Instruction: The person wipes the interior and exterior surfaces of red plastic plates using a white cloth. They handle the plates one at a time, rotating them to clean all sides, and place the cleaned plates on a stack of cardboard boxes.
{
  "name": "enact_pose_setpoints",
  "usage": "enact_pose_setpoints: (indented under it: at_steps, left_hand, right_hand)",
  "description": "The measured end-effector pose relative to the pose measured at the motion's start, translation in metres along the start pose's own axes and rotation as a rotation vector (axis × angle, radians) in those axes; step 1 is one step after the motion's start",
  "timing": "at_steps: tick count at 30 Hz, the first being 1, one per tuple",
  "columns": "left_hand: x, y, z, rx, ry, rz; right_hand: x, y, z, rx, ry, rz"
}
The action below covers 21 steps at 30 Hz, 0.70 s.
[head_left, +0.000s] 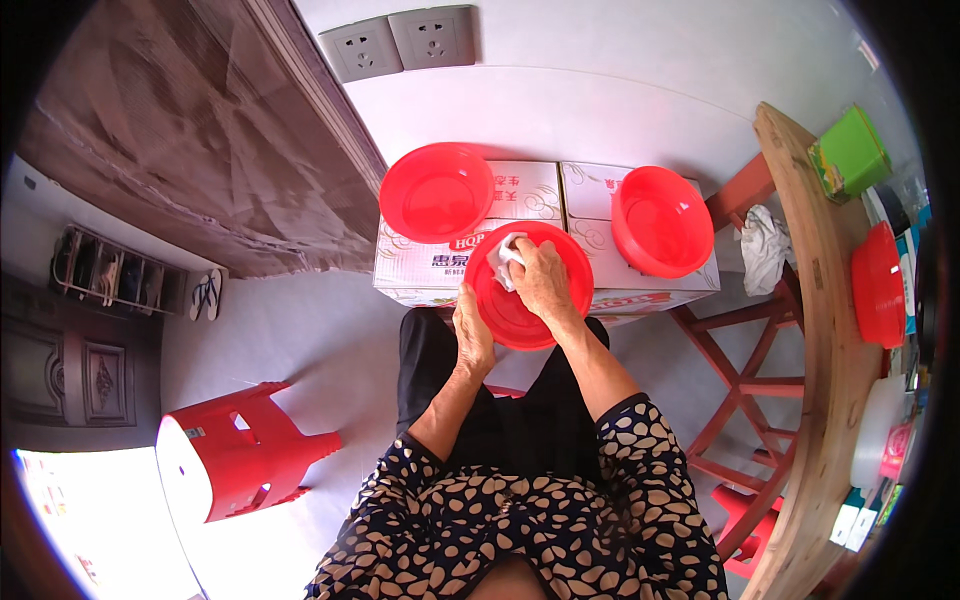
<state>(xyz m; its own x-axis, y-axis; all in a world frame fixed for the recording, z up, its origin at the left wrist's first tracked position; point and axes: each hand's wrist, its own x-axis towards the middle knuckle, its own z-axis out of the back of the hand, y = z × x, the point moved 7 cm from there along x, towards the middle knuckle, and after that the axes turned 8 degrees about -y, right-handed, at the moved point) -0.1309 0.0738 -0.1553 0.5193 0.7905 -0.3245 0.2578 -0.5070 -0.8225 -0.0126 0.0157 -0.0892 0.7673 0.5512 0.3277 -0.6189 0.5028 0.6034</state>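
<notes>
A round red plastic basin (pixel 515 322) is held above my lap, at the near edge of the white cardboard boxes. My left hand (pixel 472 332) grips its left rim, thumb side up along the wall. Inside the basin my right hand (pixel 543 278) is closed on a crumpled white cloth (pixel 508 263), which presses against the inner surface toward the far left. Two more red basins rest on the boxes: the left basin (pixel 437 194) lies far left of my hands, and the right basin (pixel 662 222) sits to their right.
The printed cardboard boxes (pixel 410 262) stand against the wall below the sockets (pixel 400 42). On the right is a wooden table (pixel 828 380) with red legs, a red bowl (pixel 880 285) and a green container (pixel 850 152) on it. A red stool (pixel 240 452) stands at left, slippers (pixel 206 295) beyond it.
</notes>
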Motion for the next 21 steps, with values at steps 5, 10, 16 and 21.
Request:
enact_pose_setpoints:
  at_steps: [5, 10, 16, 21]
  left_hand:
    - [0.008, 0.011, 0.010, 0.009, -0.045, 0.036]
    - [0.001, 0.010, 0.019, -0.037, -0.014, 0.116]
    - [-0.007, 0.019, 0.015, -0.032, -0.012, 0.081]
    - [0.007, 0.023, 0.024, 0.008, -0.070, -0.037]
  right_hand:
    - [-0.020, 0.023, -0.018, 0.498, 0.263, -0.117]
    - [-0.041, 0.039, -0.008, 0.571, 0.401, -0.125]
    - [-0.010, 0.022, -0.024, 0.709, 0.030, -0.290]
    - [0.013, -0.015, -0.036, 1.148, -0.321, -0.490]
